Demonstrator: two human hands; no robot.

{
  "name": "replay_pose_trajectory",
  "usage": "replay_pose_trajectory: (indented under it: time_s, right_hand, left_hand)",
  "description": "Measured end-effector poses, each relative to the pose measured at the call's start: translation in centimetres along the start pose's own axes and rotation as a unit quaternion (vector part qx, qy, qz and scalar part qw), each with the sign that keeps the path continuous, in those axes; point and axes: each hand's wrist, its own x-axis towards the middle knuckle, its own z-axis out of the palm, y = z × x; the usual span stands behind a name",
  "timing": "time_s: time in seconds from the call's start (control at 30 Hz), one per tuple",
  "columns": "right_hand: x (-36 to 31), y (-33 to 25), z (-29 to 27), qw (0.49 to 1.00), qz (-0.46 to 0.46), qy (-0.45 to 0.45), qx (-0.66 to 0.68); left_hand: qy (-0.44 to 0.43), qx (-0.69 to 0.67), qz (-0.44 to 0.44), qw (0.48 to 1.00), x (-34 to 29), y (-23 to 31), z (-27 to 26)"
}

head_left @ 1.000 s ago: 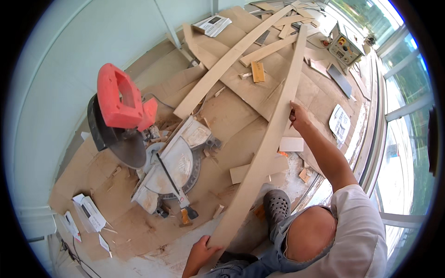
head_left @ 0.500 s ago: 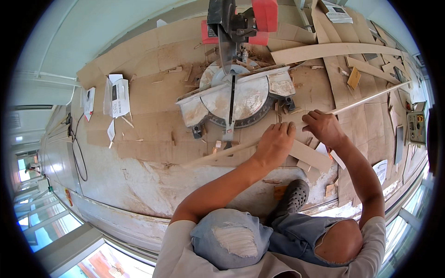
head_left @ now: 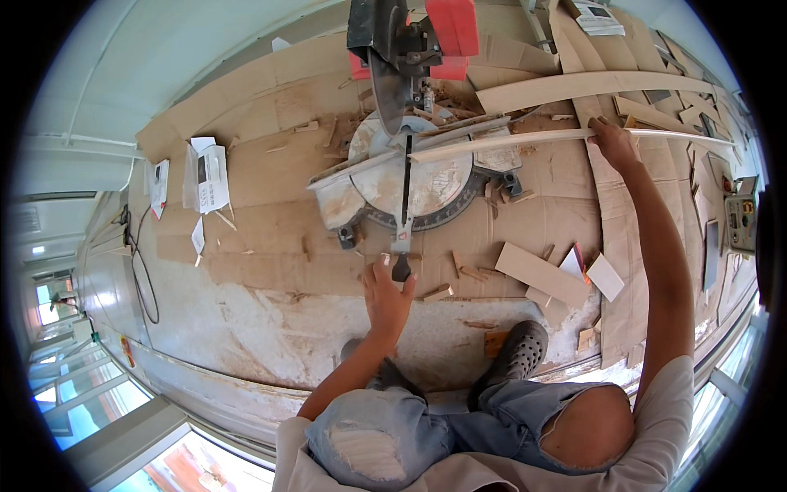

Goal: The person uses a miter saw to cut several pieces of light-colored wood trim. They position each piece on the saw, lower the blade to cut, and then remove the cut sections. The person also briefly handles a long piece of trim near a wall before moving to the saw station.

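Observation:
A long thin pale wooden strip (head_left: pixel 529 142) lies across the miter saw's round table (head_left: pixel 443 176), its left end beside the dark slot. Over on the right, my right hand (head_left: pixel 616 148) has its fingers closed round the strip. My left hand (head_left: pixel 388 299) is low in front of the saw, thumb and fingers apart, around the black knob (head_left: pixel 401 267); whether it touches the knob is hard to see. A small whitish piece (head_left: pixel 385 258) shows at its fingertips. Above the table hangs the raised saw blade (head_left: pixel 389 90), with the red and black saw head (head_left: pixel 451 33) behind it.
Cardboard sheets (head_left: pixel 270 221) cover much of the floor. A wide board (head_left: pixel 590 88) lies behind the strip, and a short flat board (head_left: pixel 541 275) is in front at right. Offcuts are scattered about. Papers (head_left: pixel 211 174) and a dark cable (head_left: pixel 141 275) lie left, a toolbox (head_left: pixel 740 223) far right.
The strip has gone from in front of the saw onto its table. My left hand let go of it and moved left to the knob; my right hand moved farther away and right, holding it.

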Motion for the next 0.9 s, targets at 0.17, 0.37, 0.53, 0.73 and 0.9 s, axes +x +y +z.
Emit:
replay_pose_trajectory:
  time_s: [0.17, 0.37, 0.53, 0.73, 0.9]
  right_hand:
    - [2.0, -1.4, 0.1, 0.999, -0.011, -0.025, -0.027]
    - [2.6, -5.9, -0.2, 0.996, -0.091, -0.011, -0.003]
    - [3.3, -8.2, 1.1, 0.994, -0.111, 0.013, -0.019]
    - [4.2, -13.9, 0.8, 0.987, -0.153, 0.034, -0.018]
    - [6.1, -17.3, 1.3, 0.976, -0.211, 0.001, -0.048]
  left_hand:
    - [-0.153, -0.067, -0.109, 0.98, 1.6, -0.9, 1.6]
    - [-0.141, -0.026, -0.085, 0.986, 1.8, -3.6, 1.9]
    - [-0.146, -0.04, -0.083, 0.985, 3.1, -4.3, -0.8]
    - [-0.26, -0.076, -0.138, 0.953, 5.2, -4.7, -1.1]
    - [-0.243, -0.214, -0.184, 0.928, 5.3, -6.5, 0.9]
